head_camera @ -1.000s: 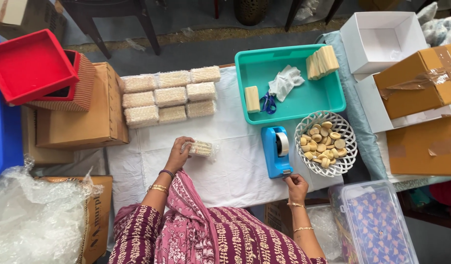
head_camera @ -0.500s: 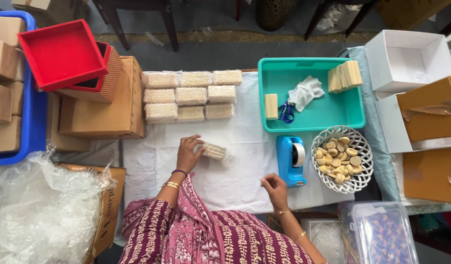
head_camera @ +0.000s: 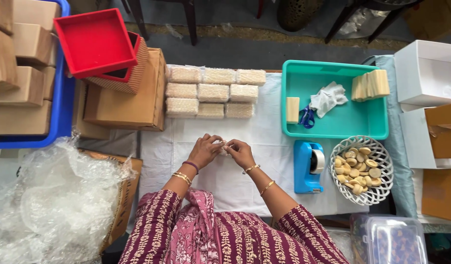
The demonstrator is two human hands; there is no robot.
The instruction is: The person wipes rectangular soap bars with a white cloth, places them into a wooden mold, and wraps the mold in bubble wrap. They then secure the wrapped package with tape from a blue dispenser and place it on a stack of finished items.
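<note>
Both of my hands meet over the white tablecloth [head_camera: 264,132] at the table's middle. My left hand [head_camera: 205,150] and my right hand [head_camera: 240,153] hold a small bar wrapped in bubble wrap [head_camera: 223,145] between them; most of the bar is hidden by my fingers. Behind my hands lies a block of several wrapped bars [head_camera: 213,92] in rows. A blue tape dispenser [head_camera: 308,166] stands just right of my right hand.
A teal tray [head_camera: 372,128] holds cream bars, scissors and a cloth. A white lattice bowl [head_camera: 381,191] holds round soaps. Red boxes [head_camera: 96,41] sit on cartons at left, a blue crate [head_camera: 64,98] of cartons beyond, bubble wrap [head_camera: 49,205] at lower left, white boxes [head_camera: 428,73] at right.
My right hand has moved from near the tape dispenser to the wrapped bar, joining my left hand on it. The view shifted slightly.
</note>
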